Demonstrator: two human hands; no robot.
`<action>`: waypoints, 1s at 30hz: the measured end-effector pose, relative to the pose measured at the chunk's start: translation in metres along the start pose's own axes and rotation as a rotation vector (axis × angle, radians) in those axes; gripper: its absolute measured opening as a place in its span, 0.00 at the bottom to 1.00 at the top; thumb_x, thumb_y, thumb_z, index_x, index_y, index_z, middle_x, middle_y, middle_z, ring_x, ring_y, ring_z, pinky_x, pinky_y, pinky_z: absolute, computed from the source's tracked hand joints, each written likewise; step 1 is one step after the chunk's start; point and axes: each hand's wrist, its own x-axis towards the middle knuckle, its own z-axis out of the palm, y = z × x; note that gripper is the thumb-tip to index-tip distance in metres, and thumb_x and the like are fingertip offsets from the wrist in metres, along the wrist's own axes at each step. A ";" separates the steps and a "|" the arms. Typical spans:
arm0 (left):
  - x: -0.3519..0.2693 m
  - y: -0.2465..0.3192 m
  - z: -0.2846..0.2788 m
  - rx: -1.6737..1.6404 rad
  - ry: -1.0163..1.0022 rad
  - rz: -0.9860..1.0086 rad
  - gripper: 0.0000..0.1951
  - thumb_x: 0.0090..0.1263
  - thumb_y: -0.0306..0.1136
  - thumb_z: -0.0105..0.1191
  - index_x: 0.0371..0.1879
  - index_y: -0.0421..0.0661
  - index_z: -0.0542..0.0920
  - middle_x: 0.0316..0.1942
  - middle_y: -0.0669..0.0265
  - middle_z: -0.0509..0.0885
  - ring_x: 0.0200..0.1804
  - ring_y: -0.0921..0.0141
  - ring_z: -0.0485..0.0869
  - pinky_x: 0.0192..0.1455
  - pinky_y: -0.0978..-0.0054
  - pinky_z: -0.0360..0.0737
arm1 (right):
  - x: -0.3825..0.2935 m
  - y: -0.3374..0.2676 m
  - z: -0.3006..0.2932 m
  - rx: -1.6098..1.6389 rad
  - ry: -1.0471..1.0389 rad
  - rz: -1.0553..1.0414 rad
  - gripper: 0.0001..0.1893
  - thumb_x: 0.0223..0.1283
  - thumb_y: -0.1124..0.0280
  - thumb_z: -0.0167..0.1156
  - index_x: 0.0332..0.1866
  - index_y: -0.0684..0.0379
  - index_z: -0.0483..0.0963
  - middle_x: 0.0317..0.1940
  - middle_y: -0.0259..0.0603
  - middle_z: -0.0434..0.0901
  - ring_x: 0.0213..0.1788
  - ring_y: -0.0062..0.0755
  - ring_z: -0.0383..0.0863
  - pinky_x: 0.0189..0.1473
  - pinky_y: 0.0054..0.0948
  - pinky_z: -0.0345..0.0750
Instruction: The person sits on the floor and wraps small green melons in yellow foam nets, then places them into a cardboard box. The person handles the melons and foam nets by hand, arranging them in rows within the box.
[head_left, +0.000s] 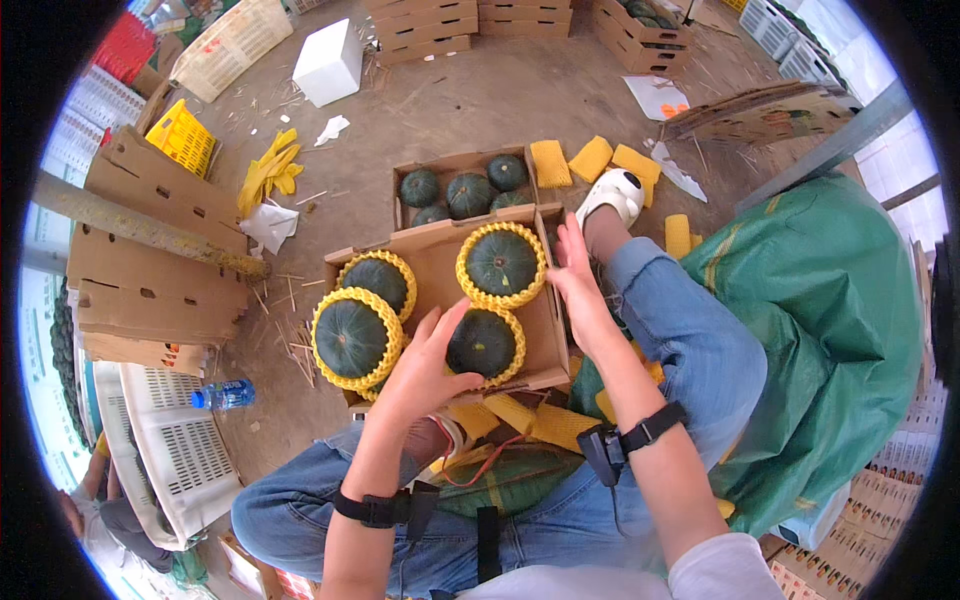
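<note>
An open cardboard box (427, 232) lies before me, holding several dark green squashes in yellow foam nets. My left hand (424, 367) is spread over the lower middle of the box, its fingers at the left side of a netted squash (484, 343). Whether it presses on that squash I cannot tell. My right hand (581, 292) is at the box's right wall, fingers apart, beside another netted squash (501, 262). Two more netted squashes, one of them lower and nearer (350, 337), fill the left side, partly over one another. Behind stands a second box (465, 161) with several bare squashes.
Yellow foam nets (551, 163) lie around my shoe and below the box. A green woven sack (817, 337) is at the right. Flattened-looking cardboard boxes (157, 300), a white plastic crate (176, 450) and a water bottle (225, 394) are at the left. Another person sits at lower left.
</note>
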 end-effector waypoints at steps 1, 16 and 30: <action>-0.001 -0.006 0.002 -0.034 -0.011 0.020 0.45 0.43 0.28 0.70 0.66 0.48 0.62 0.61 0.48 0.68 0.62 0.53 0.69 0.64 0.65 0.67 | -0.004 0.012 -0.003 0.183 0.009 0.015 0.37 0.62 0.64 0.44 0.74 0.55 0.37 0.74 0.44 0.38 0.75 0.34 0.38 0.72 0.32 0.40; -0.031 0.032 -0.005 0.491 0.271 0.153 0.39 0.52 0.46 0.66 0.65 0.55 0.64 0.59 0.46 0.70 0.59 0.50 0.72 0.60 0.60 0.72 | -0.021 0.023 -0.002 -0.585 0.178 -0.332 0.28 0.66 0.64 0.48 0.68 0.66 0.54 0.66 0.56 0.58 0.69 0.49 0.56 0.70 0.37 0.53; -0.031 -0.017 -0.077 0.633 0.083 -0.076 0.43 0.37 0.41 0.69 0.61 0.65 0.67 0.65 0.48 0.56 0.60 0.40 0.60 0.63 0.48 0.65 | -0.039 -0.012 0.080 -1.441 -0.190 -0.361 0.33 0.41 0.50 0.68 0.57 0.49 0.72 0.72 0.45 0.46 0.74 0.51 0.41 0.69 0.60 0.39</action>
